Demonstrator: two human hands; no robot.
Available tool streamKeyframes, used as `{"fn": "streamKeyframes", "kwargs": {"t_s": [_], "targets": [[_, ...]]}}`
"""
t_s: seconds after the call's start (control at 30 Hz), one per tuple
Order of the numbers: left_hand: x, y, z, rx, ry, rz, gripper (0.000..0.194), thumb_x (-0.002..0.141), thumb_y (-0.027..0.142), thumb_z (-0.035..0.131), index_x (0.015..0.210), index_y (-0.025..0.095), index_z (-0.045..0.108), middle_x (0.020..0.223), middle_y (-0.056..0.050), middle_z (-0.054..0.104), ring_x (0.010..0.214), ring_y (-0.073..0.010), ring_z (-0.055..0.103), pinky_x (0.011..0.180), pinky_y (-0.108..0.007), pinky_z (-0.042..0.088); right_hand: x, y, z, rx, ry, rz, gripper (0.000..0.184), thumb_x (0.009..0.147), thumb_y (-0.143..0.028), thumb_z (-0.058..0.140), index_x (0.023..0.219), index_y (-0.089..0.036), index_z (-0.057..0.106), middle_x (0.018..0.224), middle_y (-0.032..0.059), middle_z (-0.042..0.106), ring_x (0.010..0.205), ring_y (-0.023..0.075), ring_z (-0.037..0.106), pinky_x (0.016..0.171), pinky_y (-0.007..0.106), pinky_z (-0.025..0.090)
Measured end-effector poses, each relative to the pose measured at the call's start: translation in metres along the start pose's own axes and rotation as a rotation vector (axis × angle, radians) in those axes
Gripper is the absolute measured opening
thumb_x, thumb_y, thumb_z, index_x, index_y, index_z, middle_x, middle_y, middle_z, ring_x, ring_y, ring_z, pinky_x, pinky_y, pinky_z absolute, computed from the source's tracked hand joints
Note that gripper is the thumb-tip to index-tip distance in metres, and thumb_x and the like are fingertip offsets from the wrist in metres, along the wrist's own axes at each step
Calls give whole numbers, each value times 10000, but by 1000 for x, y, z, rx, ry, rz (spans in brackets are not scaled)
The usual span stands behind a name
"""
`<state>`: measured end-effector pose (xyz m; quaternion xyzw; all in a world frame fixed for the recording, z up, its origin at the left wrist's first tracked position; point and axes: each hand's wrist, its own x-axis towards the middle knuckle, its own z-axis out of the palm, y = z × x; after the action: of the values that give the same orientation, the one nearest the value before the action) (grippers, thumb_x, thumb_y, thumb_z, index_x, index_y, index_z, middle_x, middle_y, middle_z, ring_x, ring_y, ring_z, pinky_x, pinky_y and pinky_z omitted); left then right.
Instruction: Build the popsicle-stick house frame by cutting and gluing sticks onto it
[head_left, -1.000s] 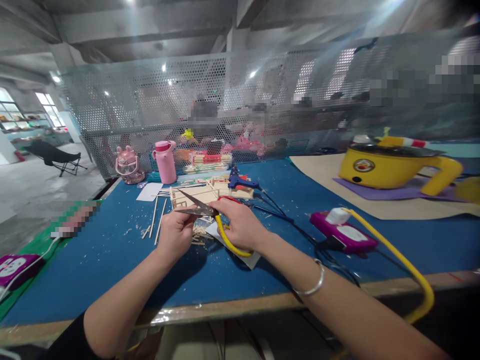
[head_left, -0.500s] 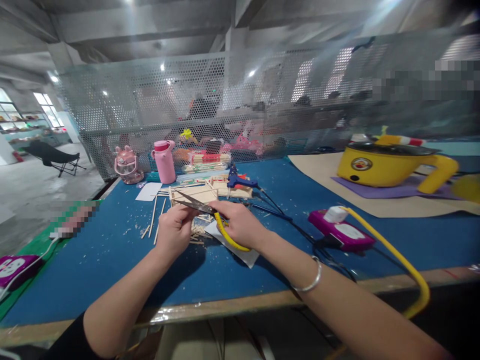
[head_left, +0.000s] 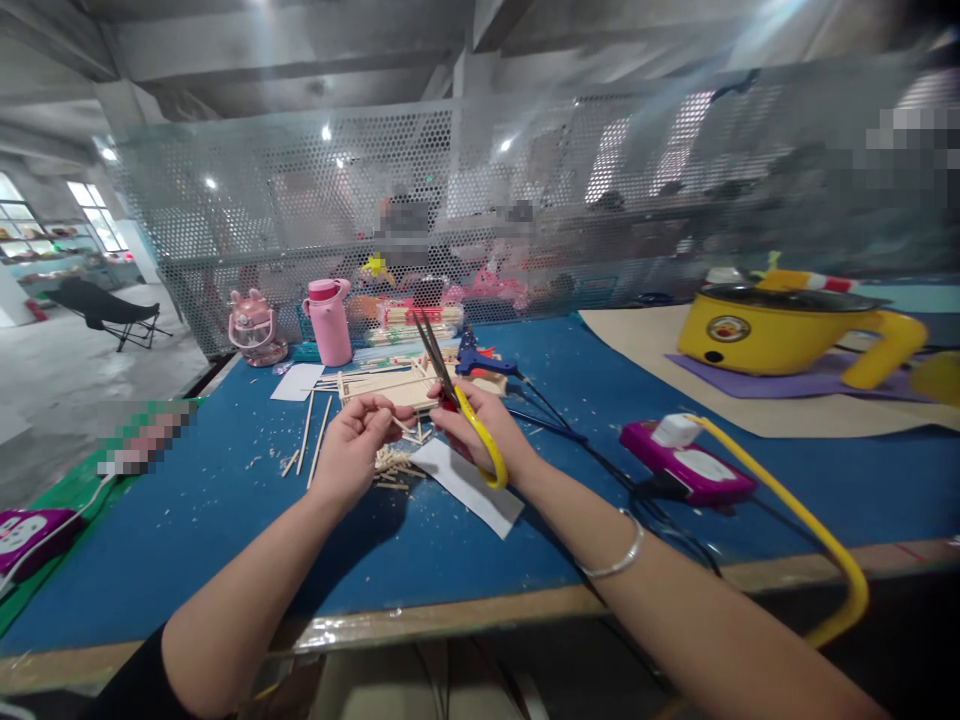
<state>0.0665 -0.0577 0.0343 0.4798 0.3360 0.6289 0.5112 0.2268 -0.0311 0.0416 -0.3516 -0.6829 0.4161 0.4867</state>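
Observation:
My right hand point(head_left: 480, 425) is closed round a pair of scissors point(head_left: 474, 425) with yellow handles, the blades pointing up and slightly left. My left hand point(head_left: 354, 440) pinches a thin wooden stick point(head_left: 403, 426), short and pale, between thumb and fingertips. Below the two hands lies a pile of cut stick pieces point(head_left: 394, 465) beside a white paper strip point(head_left: 472, 488). Just behind the hands sits a flat piece built of pale sticks point(head_left: 375, 385), partly hidden by the fingers. Longer loose sticks point(head_left: 305, 432) lie left of my left hand.
A blue glue gun point(head_left: 484, 362) rests behind my right hand, its cable running right to a purple power strip point(head_left: 690, 465). At the back stand a pink bottle point(head_left: 328, 325) and a pink jug point(head_left: 256, 335). A yellow pot point(head_left: 780, 330) stands at right, before a perforated screen point(head_left: 300, 220).
The scissors have swung away from the left hand, their blades turning from leftward to upward. My right hand has moved slightly right. The short stick at my left fingertips now shows.

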Motion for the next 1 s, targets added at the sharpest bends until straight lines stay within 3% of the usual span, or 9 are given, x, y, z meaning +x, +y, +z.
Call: {"fn": "streamKeyframes", "kwargs": {"t_s": [0.13,0.3,0.5,0.67,0.73,0.8,0.9,1.0], "targets": [[1,-6,0,19,29,16,294,583,348,749,732,141,602,756,-24,685,691,-103,604,705,-237,457,-7,-5,14,225,-106,137,342,677,-388,614,916,-199,459,648,-35,557,409,71,466,343,175,309],[-3,-9,4,134,-29,22,263,575,327,747,719,140,630,692,-7,647,655,-103,567,670,-236,450,-6,-3,14,300,-4,101,332,701,-361,597,948,-213,433,575,-78,496,354,53,410,325,168,315],[-5,-14,0,420,-146,81,185,698,311,645,737,131,621,640,-5,603,580,-92,504,567,-209,400,-7,-4,8,28,-80,-69,244,677,-292,616,863,-182,504,599,-68,459,463,61,447,447,192,386],[-1,-13,-5,545,-118,92,338,718,269,623,1038,160,640,730,-25,653,638,-118,538,610,-228,413,-9,-6,9,-107,-44,-130,260,695,-345,622,865,-171,528,651,-38,492,585,88,467,567,217,409],[1,-10,-6,518,-44,60,294,706,284,635,966,154,674,765,-42,673,660,-124,557,633,-238,428,-8,-6,6,-152,-23,-151,298,702,-378,625,887,-167,523,651,-32,486,592,94,454,562,216,393],[3,-8,-6,386,17,-23,277,672,339,663,854,131,683,675,-31,654,592,-109,546,591,-232,431,-6,-5,3,-229,-10,-179,332,712,-413,617,908,-164,519,625,-37,463,562,92,421,528,211,363],[6,-4,-5,156,47,-112,362,603,425,703,787,123,628,564,18,583,488,-72,504,502,-201,407,-5,-6,-2,-374,-13,-220,373,719,-463,600,923,-160,526,600,-42,444,532,92,391,501,212,327],[5,0,-4,94,42,-97,400,572,445,719,780,135,574,645,6,614,529,-80,556,486,-186,412,-4,-7,-4,-513,-30,-235,418,713,-502,593,939,-153,542,615,-28,479,540,107,418,507,224,333]]}}
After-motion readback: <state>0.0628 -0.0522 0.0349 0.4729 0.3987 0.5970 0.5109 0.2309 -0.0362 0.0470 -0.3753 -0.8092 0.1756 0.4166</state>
